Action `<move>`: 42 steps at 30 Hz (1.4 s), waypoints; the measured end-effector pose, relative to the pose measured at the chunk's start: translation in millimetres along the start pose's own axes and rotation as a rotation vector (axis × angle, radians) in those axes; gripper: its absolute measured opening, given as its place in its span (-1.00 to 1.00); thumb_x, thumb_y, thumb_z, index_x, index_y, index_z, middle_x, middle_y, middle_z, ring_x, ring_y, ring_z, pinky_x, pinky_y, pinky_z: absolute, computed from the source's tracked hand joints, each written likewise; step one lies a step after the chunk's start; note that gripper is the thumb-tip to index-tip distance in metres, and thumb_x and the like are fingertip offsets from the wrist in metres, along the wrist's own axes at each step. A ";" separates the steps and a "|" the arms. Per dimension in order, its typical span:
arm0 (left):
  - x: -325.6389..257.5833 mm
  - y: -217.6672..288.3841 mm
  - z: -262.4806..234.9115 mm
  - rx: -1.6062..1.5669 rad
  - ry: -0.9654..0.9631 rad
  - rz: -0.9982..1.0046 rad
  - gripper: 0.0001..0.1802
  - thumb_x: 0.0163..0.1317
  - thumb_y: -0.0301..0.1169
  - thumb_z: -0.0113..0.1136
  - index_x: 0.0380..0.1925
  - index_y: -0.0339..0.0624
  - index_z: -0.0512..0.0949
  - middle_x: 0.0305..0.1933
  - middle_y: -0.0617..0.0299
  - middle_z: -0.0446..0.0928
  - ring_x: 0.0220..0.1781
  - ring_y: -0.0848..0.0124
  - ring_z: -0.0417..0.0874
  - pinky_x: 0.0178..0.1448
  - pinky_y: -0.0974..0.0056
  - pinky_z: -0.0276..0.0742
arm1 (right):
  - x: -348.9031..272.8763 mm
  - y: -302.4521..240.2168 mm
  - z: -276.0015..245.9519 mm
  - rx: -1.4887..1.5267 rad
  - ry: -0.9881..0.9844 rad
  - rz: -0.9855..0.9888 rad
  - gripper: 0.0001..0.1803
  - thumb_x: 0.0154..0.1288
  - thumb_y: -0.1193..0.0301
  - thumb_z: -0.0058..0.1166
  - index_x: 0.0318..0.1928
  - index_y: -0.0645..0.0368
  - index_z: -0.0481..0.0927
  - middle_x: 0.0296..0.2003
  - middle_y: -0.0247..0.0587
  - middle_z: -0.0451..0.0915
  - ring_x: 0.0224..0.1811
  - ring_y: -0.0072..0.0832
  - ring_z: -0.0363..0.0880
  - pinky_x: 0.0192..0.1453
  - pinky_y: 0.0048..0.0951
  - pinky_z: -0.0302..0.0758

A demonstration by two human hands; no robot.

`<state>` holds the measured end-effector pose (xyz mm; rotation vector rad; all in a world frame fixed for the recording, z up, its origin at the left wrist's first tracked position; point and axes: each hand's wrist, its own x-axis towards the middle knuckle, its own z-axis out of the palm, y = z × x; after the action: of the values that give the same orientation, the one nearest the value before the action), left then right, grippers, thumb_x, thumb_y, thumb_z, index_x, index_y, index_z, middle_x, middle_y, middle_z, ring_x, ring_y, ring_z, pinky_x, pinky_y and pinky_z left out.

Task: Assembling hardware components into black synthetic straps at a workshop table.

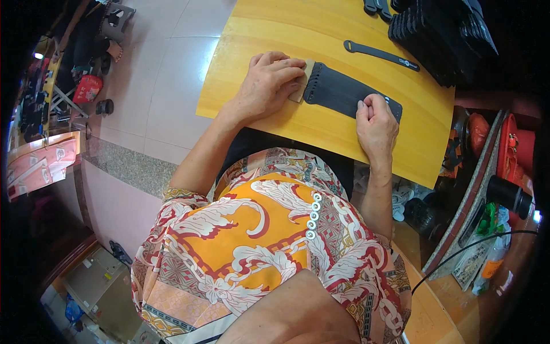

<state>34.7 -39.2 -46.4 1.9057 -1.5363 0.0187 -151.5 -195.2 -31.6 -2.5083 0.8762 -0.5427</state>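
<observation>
On the yellow tabletop (246,34) lies a flat row of black straps (346,92), overlapping side by side, with their holed ends lined up on the left. Against those ends stands a small tan block (297,92). My left hand (269,83) is closed over the block, its fingers bent across the top and partly hiding it. Over the right end of the row rests my right hand (378,129), fingers curled in; whatever they pinch is hidden. A single black strap (381,54) with a hole at one end lies apart, farther back.
Tall stacks of black straps (427,43) stand at the table's far right, with a few more loose straps (378,7) beside them. Right of the table, a shelf edge (467,189) holds bags and a black cylinder (509,196). A red bag (87,89) sits on the floor at left.
</observation>
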 end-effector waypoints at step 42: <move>-19.3 82.3 4.8 -0.585 0.113 -0.043 -0.81 0.09 -0.67 0.11 -0.25 -0.38 0.47 -0.32 0.13 0.50 -0.43 0.49 0.53 -0.37 0.45 0.47 | -7.1 -41.1 -57.4 -0.116 -0.239 -0.526 -0.90 0.02 0.60 -0.03 -0.40 0.17 0.42 -0.52 -0.15 0.42 -0.49 -0.19 0.48 -0.42 -0.27 0.42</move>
<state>-44.6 -31.1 -17.7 1.4409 -1.2488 -0.3045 -164.6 -176.5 35.5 -2.8379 0.1559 -0.3406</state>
